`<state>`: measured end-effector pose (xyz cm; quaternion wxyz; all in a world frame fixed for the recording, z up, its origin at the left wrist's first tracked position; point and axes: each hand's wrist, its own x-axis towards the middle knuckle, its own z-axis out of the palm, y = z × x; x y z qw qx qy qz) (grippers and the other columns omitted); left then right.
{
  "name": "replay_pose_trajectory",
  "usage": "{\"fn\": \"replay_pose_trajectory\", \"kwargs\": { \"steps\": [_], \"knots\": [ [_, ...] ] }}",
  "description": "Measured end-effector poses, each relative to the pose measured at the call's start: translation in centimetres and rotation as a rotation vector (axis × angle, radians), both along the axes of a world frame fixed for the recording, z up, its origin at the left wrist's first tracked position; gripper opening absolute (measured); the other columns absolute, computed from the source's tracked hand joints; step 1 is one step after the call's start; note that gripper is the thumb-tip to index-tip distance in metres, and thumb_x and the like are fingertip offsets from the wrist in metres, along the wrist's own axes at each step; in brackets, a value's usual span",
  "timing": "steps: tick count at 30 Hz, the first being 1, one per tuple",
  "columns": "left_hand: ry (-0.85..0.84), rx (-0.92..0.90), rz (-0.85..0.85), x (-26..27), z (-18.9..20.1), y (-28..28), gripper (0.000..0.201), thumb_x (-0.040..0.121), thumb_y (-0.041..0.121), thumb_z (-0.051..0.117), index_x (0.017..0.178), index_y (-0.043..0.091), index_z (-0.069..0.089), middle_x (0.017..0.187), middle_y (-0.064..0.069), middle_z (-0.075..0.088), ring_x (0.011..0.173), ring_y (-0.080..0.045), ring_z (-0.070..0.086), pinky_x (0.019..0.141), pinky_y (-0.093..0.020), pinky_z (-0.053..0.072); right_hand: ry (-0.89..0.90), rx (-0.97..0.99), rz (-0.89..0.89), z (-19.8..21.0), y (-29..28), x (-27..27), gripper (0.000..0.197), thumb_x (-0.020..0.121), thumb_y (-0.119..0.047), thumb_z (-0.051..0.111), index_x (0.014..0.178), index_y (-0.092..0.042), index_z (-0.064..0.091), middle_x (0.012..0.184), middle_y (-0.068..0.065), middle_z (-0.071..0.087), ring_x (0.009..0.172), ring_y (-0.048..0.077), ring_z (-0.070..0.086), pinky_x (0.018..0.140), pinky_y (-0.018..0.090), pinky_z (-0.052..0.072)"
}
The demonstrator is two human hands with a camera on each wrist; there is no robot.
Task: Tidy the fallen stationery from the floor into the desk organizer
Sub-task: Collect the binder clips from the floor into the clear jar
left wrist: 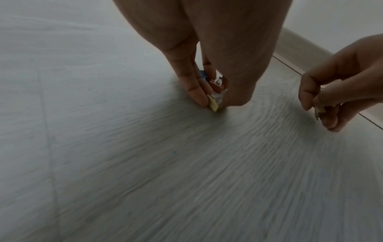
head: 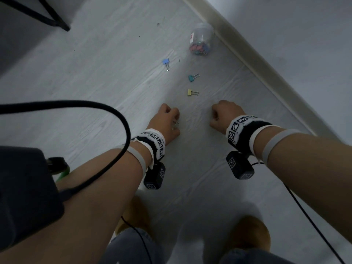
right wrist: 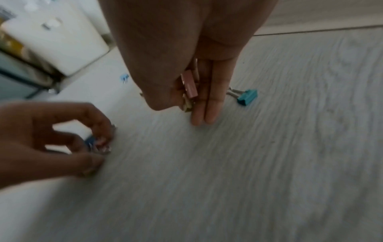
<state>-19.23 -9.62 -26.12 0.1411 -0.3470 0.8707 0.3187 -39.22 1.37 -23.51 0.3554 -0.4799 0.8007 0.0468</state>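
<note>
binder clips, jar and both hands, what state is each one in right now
left hand: gripping several binder clips
right hand: gripping a pink binder clip and others
blue binder clip: loose on floor
teal binder clip: loose on floor
yellow binder clip: loose on floor
clear jar: on its side, clips inside

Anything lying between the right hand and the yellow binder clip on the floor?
Nothing visible. Only bare floor separates the right hand from the yellow binder clip just ahead. That hand already holds clips, as does the left hand.
</note>
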Motion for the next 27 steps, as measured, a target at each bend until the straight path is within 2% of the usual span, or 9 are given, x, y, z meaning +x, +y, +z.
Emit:
{"fn": "replay_pose_trajectory", "kwargs": {
  "steps": [6, 9, 12, 14, 16, 19, 23, 25, 27],
  "knots": [
    [-0.041, -0.048, -0.022, -2.9, 0.2, -0.5, 0.022, 0.08, 0.012, 0.065, 0.099, 0.009, 0.055, 0.107, -0.008, 0.047, 0.079, -0.026, 0.053, 0.062, -0.031, 0.044, -0.249, -0.097, -0.333, 0.8, -1.4, -1.0, 0.013, 0.082, -0.02, 0.066, 0.082, -0.007, 0.066, 0.072, 0.004, 0.073, 0.066, 0.016, 0.073, 0.074, 0.036, 0.061],
    [0.049, 0.02, 0.138, -3.7, 0.0, -0.4, 0.017, 0.078, 0.014, 0.067, 0.091, 0.009, 0.058, 0.094, -0.004, 0.053, 0.073, -0.02, 0.052, 0.061, -0.026, 0.039, -0.41, -0.164, -0.511, 1.8, -1.9, -1.0, 0.012, 0.083, -0.01, 0.067, 0.084, 0.002, 0.066, 0.071, 0.012, 0.072, 0.061, 0.015, 0.074, 0.069, 0.038, 0.063],
    [0.241, 0.344, 0.543, -5.0, 0.9, -0.8, 0.011, 0.082, 0.013, 0.071, 0.088, 0.012, 0.061, 0.073, 0.001, 0.059, 0.058, -0.01, 0.054, 0.052, -0.019, 0.047, -0.582, -0.25, -0.65, 3.1, -2.6, -0.7, 0.008, 0.085, -0.003, 0.063, 0.08, 0.003, 0.063, 0.068, 0.018, 0.069, 0.065, 0.024, 0.073, 0.07, 0.042, 0.063],
    [0.353, 0.705, 0.852, -6.3, 2.0, -1.2, 0.002, 0.088, 0.006, 0.064, 0.087, 0.008, 0.063, 0.068, -0.005, 0.056, 0.052, -0.015, 0.052, 0.049, -0.023, 0.049, -0.701, -0.319, -0.716, 4.0, -3.2, -0.5, 0.011, 0.087, 0.001, 0.059, 0.076, 0.001, 0.061, 0.064, 0.017, 0.064, 0.063, 0.026, 0.069, 0.07, 0.043, 0.062],
    [0.388, 1.056, 1.058, -7.5, 3.1, -1.7, 0.015, 0.09, 0.0, 0.049, 0.086, 0.004, 0.063, 0.071, -0.009, 0.052, 0.053, -0.016, 0.046, 0.047, -0.023, 0.046, -0.792, -0.395, -0.753, 4.9, -3.9, -0.3, 0.011, 0.087, 0.004, 0.056, 0.077, 0.002, 0.06, 0.063, 0.017, 0.061, 0.058, 0.022, 0.066, 0.066, 0.039, 0.06],
    [0.398, 1.379, 1.11, -8.2, 4.9, -2.3, 0.023, 0.091, 0.006, 0.035, 0.082, 0.002, 0.056, 0.078, -0.014, 0.059, 0.059, -0.021, 0.059, 0.058, -0.028, 0.052, -0.72, -0.49, -0.634, 5.9, -5.0, 0.0, 0.007, 0.085, 0.002, 0.057, 0.083, 0.003, 0.064, 0.07, 0.015, 0.064, 0.06, 0.02, 0.065, 0.062, 0.034, 0.06],
    [0.402, 1.459, 1.016, -8.4, 5.2, -3.1, 0.037, 0.095, 0.021, 0.037, 0.079, 0.006, 0.067, 0.079, -0.009, 0.07, 0.072, -0.022, 0.065, 0.069, -0.034, 0.058, -0.418, -0.501, -0.187, 6.6, -5.6, 0.1, 0.018, 0.072, -0.014, 0.06, 0.084, -0.023, 0.07, 0.076, -0.006, 0.068, 0.07, 0.011, 0.064, 0.066, 0.024, 0.051],
    [0.376, 1.412, 1.003, -8.5, 4.9, -3.6, 0.034, 0.096, 0.022, 0.043, 0.08, 0.007, 0.07, 0.079, -0.008, 0.069, 0.074, -0.02, 0.064, 0.07, -0.033, 0.055, -0.442, -0.455, -0.136, 6.6, -5.4, 0.0, 0.023, 0.076, -0.014, 0.06, 0.093, -0.028, 0.067, 0.088, -0.006, 0.072, 0.083, 0.012, 0.068, 0.076, 0.028, 0.055],
    [0.357, 1.393, 1.044, -8.4, 4.5, -3.9, 0.024, 0.096, 0.019, 0.049, 0.083, 0.006, 0.066, 0.074, -0.008, 0.066, 0.065, -0.017, 0.063, 0.063, -0.03, 0.054, -0.604, -0.475, -0.265, 6.4, -5.3, -0.1, 0.029, 0.08, -0.007, 0.06, 0.102, -0.026, 0.059, 0.096, 0.0, 0.075, 0.089, 0.017, 0.072, 0.081, 0.034, 0.059]
  ]
}}
